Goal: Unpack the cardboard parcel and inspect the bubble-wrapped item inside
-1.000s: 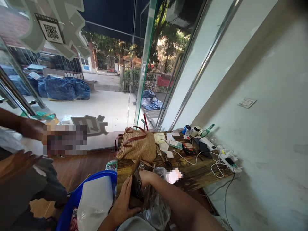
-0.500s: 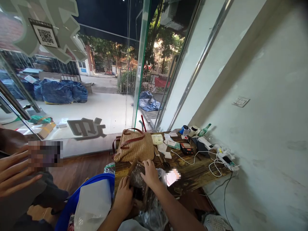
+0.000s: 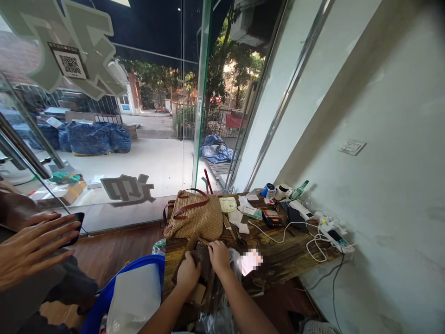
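Note:
My left hand (image 3: 187, 273) and my right hand (image 3: 219, 256) both grip a dark package wrapped in clear plastic (image 3: 203, 264) at the near edge of a wooden table (image 3: 288, 260). The left hand clasps its left side and the right hand presses on its top right. Loose clear plastic (image 3: 222, 306) trails from the package toward me. A woven straw bag with brown straps (image 3: 194, 218) stands just beyond my hands.
Papers, a card reader (image 3: 271, 217), small bottles, white cables and a power strip (image 3: 333, 234) crowd the table's far right. A blue bin (image 3: 104, 297) holding a white bag sits at my left. Another person's hand (image 3: 33, 248) and a dark phone (image 3: 74, 227) are at far left. Glass doors stand ahead.
My left hand slid up from the package's lower side to its upper left. My right hand moved closer beside it. The other person's hand lowered and spread out flat at the left.

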Action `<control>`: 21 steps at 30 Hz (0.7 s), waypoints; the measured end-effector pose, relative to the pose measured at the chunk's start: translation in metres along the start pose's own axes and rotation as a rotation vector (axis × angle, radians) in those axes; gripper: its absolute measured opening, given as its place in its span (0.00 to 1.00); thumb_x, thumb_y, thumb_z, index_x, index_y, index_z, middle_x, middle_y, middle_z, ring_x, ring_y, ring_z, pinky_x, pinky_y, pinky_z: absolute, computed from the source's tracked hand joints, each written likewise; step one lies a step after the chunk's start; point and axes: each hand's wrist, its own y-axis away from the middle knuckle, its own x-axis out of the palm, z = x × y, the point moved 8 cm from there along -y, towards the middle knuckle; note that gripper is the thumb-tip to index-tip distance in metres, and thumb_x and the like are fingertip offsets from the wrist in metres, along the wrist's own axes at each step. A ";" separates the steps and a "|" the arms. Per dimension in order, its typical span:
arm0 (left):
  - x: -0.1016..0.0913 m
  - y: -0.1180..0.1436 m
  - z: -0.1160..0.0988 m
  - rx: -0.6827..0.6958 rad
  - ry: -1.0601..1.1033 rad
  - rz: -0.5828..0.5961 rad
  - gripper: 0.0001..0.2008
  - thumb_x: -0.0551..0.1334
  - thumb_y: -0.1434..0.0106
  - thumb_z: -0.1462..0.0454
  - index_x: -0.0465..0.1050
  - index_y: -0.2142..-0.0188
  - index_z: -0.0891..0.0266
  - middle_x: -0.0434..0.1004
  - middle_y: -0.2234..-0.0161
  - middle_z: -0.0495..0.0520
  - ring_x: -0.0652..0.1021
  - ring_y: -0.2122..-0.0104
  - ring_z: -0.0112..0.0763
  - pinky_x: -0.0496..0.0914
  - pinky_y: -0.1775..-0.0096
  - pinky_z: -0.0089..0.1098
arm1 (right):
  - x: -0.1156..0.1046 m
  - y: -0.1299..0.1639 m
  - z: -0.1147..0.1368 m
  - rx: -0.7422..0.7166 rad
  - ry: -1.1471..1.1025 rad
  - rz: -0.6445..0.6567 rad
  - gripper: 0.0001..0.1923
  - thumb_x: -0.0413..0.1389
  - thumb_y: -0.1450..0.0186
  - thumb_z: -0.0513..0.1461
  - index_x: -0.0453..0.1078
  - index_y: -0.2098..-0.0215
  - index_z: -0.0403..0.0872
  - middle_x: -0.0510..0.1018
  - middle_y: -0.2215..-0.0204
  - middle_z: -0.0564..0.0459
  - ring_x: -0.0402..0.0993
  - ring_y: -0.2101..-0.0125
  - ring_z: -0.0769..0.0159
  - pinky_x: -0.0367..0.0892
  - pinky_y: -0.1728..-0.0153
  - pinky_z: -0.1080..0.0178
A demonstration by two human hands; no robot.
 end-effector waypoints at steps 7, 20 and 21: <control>-0.002 -0.014 0.000 -0.116 0.075 -0.001 0.14 0.57 0.39 0.62 0.75 0.55 0.56 0.79 0.54 0.51 0.78 0.53 0.35 0.69 0.57 0.30 | 0.008 -0.002 -0.013 0.051 -0.140 -0.096 0.18 0.43 0.29 0.39 0.74 0.55 0.48 0.77 0.56 0.51 0.68 0.51 0.61 0.59 0.49 0.62; 0.024 -0.011 -0.050 0.287 -0.233 0.032 0.18 0.50 0.37 0.70 0.74 0.52 0.64 0.75 0.51 0.57 0.74 0.49 0.39 0.67 0.47 0.35 | 0.009 -0.007 -0.038 0.067 -0.432 -0.141 0.13 0.52 0.34 0.38 0.78 0.58 0.46 0.80 0.59 0.49 0.74 0.55 0.61 0.66 0.50 0.61; 0.027 -0.010 -0.053 0.292 -0.252 0.050 0.20 0.47 0.37 0.72 0.74 0.52 0.65 0.75 0.51 0.59 0.74 0.49 0.40 0.68 0.47 0.37 | 0.010 -0.010 -0.042 0.076 -0.469 -0.134 0.12 0.53 0.35 0.38 0.78 0.59 0.46 0.80 0.59 0.50 0.75 0.56 0.62 0.67 0.51 0.62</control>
